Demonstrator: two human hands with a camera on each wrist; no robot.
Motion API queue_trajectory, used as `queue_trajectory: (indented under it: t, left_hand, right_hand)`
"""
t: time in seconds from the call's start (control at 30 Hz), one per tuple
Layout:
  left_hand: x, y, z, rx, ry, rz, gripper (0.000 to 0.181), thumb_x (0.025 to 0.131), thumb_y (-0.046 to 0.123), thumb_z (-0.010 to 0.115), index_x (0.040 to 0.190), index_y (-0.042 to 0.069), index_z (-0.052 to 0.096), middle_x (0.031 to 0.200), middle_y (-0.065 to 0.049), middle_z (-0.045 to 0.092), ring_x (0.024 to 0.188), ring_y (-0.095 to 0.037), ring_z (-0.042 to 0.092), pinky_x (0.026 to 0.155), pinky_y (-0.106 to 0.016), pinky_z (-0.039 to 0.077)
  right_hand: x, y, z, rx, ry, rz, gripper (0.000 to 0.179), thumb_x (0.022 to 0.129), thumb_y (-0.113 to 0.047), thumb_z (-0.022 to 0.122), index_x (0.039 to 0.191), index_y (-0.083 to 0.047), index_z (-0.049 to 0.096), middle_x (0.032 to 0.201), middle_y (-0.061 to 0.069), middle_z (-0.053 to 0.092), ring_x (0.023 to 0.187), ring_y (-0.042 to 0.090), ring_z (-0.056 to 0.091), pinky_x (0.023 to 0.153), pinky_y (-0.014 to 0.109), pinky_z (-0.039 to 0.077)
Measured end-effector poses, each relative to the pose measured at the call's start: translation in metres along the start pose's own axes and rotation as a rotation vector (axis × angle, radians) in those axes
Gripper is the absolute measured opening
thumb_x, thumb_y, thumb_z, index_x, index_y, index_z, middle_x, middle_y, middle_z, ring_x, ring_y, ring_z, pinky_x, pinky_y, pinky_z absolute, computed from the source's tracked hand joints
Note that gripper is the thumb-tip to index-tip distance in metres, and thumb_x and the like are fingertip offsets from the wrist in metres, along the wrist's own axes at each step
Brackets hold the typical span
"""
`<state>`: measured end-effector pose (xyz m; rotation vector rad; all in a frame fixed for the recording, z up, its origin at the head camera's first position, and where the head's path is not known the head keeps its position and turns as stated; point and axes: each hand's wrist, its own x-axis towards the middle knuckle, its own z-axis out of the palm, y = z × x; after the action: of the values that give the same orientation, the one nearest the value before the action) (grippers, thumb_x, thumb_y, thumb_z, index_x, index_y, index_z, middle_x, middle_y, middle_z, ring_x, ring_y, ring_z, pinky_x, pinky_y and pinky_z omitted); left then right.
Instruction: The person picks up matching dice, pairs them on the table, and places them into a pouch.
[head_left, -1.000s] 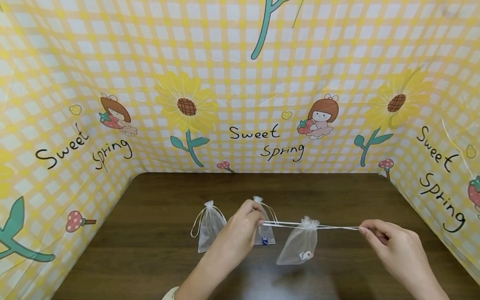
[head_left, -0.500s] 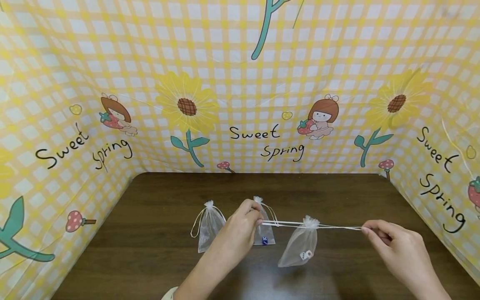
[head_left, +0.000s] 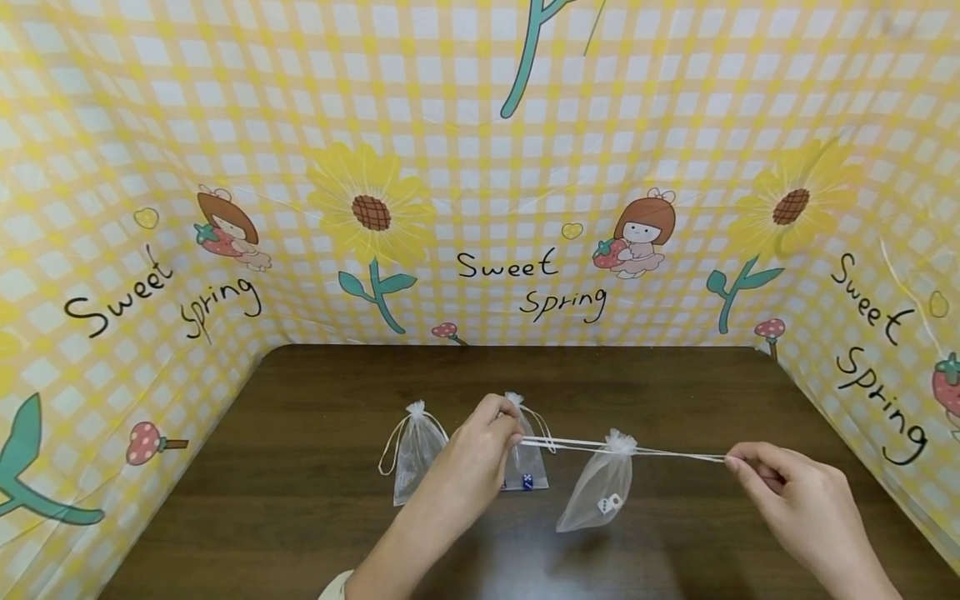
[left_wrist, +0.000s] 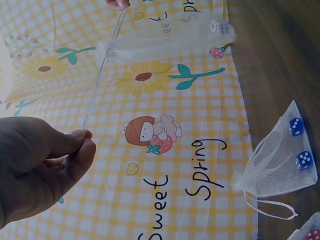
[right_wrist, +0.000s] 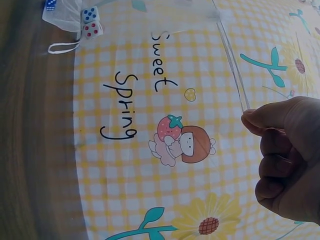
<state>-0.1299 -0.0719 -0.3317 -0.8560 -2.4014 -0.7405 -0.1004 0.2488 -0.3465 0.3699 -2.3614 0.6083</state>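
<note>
A sheer white drawstring bag (head_left: 596,487) hangs above the table from its taut cords, its neck gathered tight. Two white dice (right_wrist: 90,22) sit in the bottom of it. My left hand (head_left: 483,450) pinches the white drawstring (head_left: 566,442) on the bag's left side. On the other side, my right hand (head_left: 795,500) pinches the opposite cord end (head_left: 682,454) between thumb and forefinger. Behind my left hand lies a second sheer bag (left_wrist: 280,155) with two blue dice (left_wrist: 295,126) in it.
A third closed mesh bag (head_left: 417,458) lies at the left, partly behind my left forearm; red dice (left_wrist: 313,235) show at the left wrist view's corner. The dark wooden table (head_left: 315,383) is enclosed by a yellow checked cloth (head_left: 480,167).
The hanging bag swings slightly and its dice shift a little. Both hands keep their pinch on the stretched cords, almost still.
</note>
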Motion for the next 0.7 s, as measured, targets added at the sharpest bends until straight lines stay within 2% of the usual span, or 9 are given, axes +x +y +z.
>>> queue_trajectory:
  t: [0.23, 0.43, 0.7]
  left_hand:
    - [0.0003, -0.0012, 0.0017, 0.014, -0.014, -0.003, 0.003, 0.083, -0.004, 0.063, 0.084, -0.002, 0.065, 0.098, -0.006, 0.052, 0.080, -0.014, 0.059, 0.069, -0.017, 0.049]
    - [0.0017, -0.0025, 0.0049, 0.031, -0.051, -0.001, 0.003, 0.083, -0.004, 0.062, 0.083, -0.003, 0.064, 0.096, -0.006, 0.051, 0.080, -0.014, 0.059, 0.070, -0.015, 0.048]
    - [0.0038, -0.0026, 0.0083, 0.038, -0.054, 0.014, 0.003, 0.081, -0.006, 0.064, 0.081, -0.003, 0.063, 0.096, -0.007, 0.050, 0.080, -0.015, 0.059, 0.070, -0.015, 0.048]
  right_hand:
    - [-0.0002, 0.0023, 0.0030, -0.046, 0.041, -0.029, 0.009, 0.076, -0.004, 0.071, 0.076, -0.012, 0.067, 0.055, -0.017, 0.030, 0.046, -0.003, 0.025, 0.041, 0.016, 0.021]
    - [-0.0005, 0.0065, 0.0054, -0.146, 0.084, -0.071, 0.005, 0.077, -0.009, 0.065, 0.072, -0.011, 0.066, 0.055, -0.014, 0.034, 0.047, -0.002, 0.029, 0.040, 0.024, 0.027]
    - [0.0010, 0.0054, 0.0046, -0.213, 0.089, -0.047, 0.004, 0.071, -0.007, 0.065, 0.070, -0.011, 0.064, 0.053, -0.010, 0.041, 0.046, 0.002, 0.035, 0.038, 0.031, 0.031]
